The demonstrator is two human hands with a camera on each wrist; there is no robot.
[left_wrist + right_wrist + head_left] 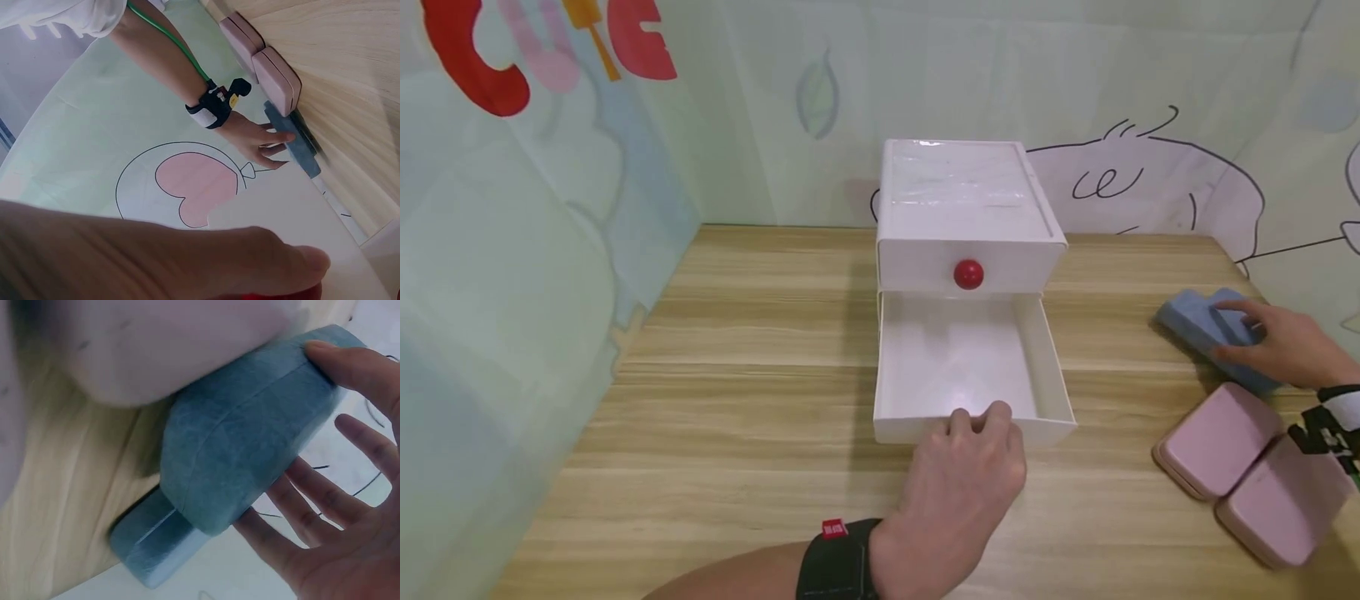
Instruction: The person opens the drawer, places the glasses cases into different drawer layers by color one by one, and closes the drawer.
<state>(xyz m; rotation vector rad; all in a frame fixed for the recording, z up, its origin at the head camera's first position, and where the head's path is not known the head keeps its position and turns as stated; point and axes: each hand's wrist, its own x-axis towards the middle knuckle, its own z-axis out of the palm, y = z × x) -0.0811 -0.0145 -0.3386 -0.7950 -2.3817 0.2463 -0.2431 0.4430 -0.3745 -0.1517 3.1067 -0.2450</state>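
Observation:
My left hand grips the front of the pulled-out lower drawer of a small white cabinet. Its fingers curl over the drawer's front edge; in the left wrist view a red knob shows under the thumb. Inside, the drawer is bare. Over at the right, my right hand holds a blue rounded box with a seam along its side, thumb on one face and fingers at the opposite side. A second blue box lies beside it, partly covered by the first in the right wrist view.
Two stacks of pink rounded boxes stand nearer me, just below the right hand. The closed upper drawer has a red knob. Printed cloth walls border the wooden table at the back and sides.

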